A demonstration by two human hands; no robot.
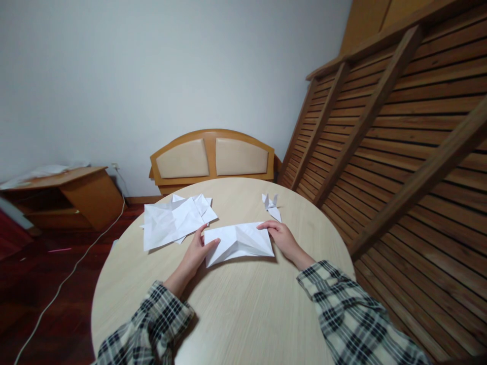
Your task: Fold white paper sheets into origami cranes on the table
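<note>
A creased white sheet of paper (239,242) lies folded into a long strip in the middle of the round table (236,314). My left hand (198,253) rests on its left end, thumb on top and fingers at the edge. My right hand (279,235) pinches the strip's right end near the upper corner. Both arms wear plaid sleeves.
A pile of creased white sheets (173,220) lies to the left of the strip. A small folded paper figure (271,204) stands at the far right of the table. Behind are a chair back (212,158), a low wooden cabinet (64,195) and a slatted wooden frame (399,126).
</note>
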